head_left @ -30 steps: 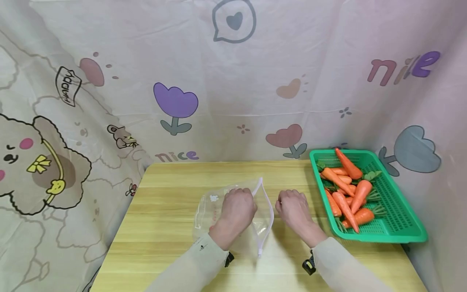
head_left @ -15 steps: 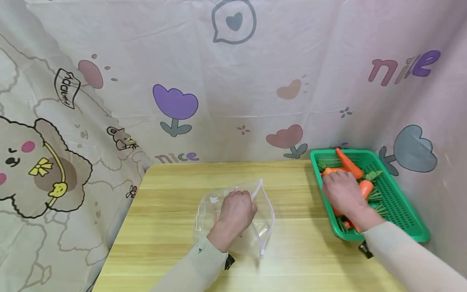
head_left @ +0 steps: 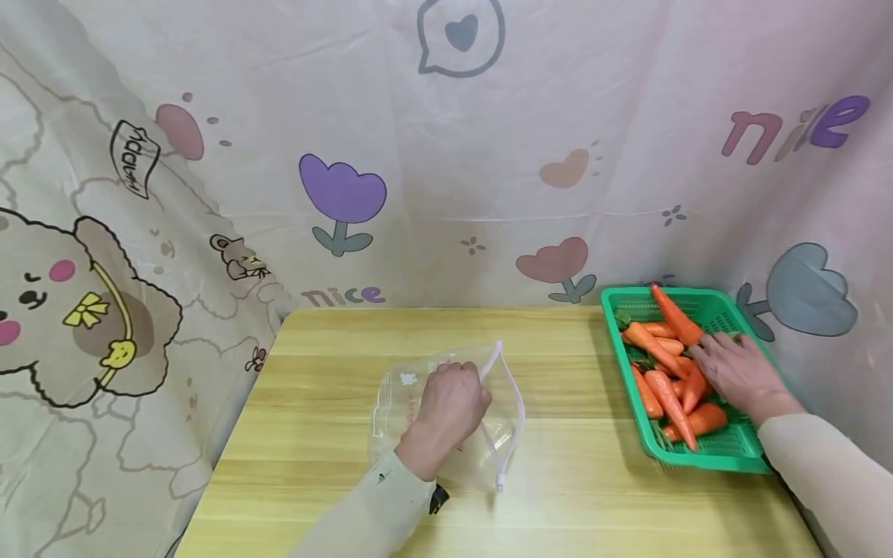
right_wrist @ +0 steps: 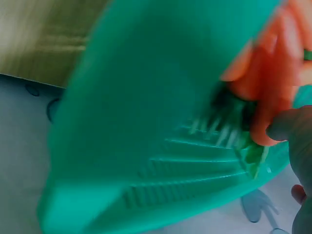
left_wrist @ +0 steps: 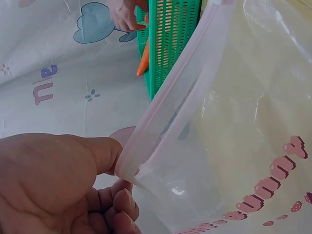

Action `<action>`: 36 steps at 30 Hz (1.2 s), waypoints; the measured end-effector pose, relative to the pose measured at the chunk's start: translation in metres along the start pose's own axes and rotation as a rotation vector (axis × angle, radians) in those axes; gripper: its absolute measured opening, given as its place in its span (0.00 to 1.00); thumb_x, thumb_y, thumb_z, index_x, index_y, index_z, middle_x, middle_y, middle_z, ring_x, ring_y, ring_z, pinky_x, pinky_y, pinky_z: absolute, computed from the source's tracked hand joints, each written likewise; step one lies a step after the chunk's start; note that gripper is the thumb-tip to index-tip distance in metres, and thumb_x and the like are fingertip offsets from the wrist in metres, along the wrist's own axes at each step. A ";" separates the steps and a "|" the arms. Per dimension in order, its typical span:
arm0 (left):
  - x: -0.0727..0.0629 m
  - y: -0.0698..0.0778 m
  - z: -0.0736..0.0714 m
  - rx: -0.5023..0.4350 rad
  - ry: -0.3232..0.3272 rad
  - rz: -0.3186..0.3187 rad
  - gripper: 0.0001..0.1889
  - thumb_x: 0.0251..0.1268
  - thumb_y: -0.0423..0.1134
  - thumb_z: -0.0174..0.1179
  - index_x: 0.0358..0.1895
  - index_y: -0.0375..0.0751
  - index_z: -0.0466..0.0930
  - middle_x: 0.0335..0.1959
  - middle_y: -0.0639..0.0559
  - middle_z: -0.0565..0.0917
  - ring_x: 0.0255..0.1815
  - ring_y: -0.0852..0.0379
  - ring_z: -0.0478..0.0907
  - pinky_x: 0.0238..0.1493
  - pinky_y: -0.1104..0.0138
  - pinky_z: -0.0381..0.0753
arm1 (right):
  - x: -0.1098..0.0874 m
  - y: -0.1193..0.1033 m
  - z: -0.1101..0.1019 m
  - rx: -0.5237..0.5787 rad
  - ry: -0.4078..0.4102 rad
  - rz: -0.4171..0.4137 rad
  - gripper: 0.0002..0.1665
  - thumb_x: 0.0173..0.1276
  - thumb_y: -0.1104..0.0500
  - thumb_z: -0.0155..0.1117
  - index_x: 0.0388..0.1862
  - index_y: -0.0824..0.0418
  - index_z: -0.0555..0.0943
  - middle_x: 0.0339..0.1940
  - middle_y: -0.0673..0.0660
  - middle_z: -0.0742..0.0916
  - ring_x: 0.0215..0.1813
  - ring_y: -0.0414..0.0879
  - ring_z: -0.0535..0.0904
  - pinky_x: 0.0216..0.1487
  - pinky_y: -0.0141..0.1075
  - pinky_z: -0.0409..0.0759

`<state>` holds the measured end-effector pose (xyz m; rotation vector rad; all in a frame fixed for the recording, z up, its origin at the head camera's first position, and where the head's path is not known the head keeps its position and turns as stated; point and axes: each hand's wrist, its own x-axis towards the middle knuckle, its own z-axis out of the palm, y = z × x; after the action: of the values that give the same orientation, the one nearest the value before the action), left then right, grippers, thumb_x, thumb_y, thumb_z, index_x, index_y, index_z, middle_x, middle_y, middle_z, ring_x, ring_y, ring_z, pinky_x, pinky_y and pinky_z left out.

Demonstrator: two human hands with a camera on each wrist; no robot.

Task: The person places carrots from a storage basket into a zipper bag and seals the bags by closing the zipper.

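My left hand (head_left: 446,411) pinches the edge of a clear zip bag (left_wrist: 234,161) at its lilac zip strip, thumb on one side and curled fingers on the other. The bag lies on the table with its mouth gaping toward the right. Inside the green basket (head_left: 645,446), my right hand (head_left: 743,376) lies over the right side of a heap of carrots (head_left: 670,407), fingers loosely extended. In the right wrist view its thumb touches the thick end of one carrot (right_wrist: 273,97); its other fingers are mostly hidden there.
The basket stands at the right end of the wooden table (head_left: 307,434), its right part showing bare mesh. A printed curtain (head_left: 432,139) hangs behind the table and along both sides.
My right hand has gone from beside the bag's mouth rightward into the basket, crossing the carrots to their right side. My left hand keeps its hold on the bag.
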<state>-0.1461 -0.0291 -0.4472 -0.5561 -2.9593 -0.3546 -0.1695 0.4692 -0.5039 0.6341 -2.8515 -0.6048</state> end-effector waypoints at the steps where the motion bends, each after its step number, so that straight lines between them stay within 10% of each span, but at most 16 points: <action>1: 0.000 0.000 0.000 0.001 -0.003 0.002 0.12 0.64 0.40 0.64 0.25 0.41 0.75 0.22 0.51 0.78 0.25 0.51 0.75 0.34 0.60 0.77 | -0.001 0.001 0.003 0.000 -0.024 -0.001 0.21 0.63 0.72 0.71 0.54 0.63 0.78 0.51 0.66 0.79 0.53 0.63 0.74 0.46 0.58 0.73; 19: -0.001 -0.001 0.001 0.001 -0.021 0.007 0.12 0.64 0.41 0.65 0.26 0.41 0.76 0.21 0.52 0.77 0.26 0.52 0.75 0.39 0.60 0.78 | -0.014 0.015 0.010 0.074 -0.113 0.079 0.22 0.66 0.74 0.65 0.58 0.61 0.80 0.54 0.69 0.81 0.55 0.69 0.75 0.49 0.65 0.75; 36: 0.001 -0.005 -0.006 -0.065 -0.024 -0.023 0.12 0.64 0.39 0.64 0.23 0.43 0.74 0.22 0.51 0.77 0.25 0.52 0.73 0.38 0.58 0.80 | 0.003 0.033 -0.025 0.189 0.030 0.240 0.28 0.60 0.49 0.77 0.47 0.65 0.74 0.35 0.65 0.78 0.38 0.65 0.75 0.42 0.61 0.71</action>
<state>-0.1486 -0.0351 -0.4429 -0.5384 -2.9889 -0.4513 -0.1792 0.4868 -0.4673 0.3146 -2.9173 -0.2889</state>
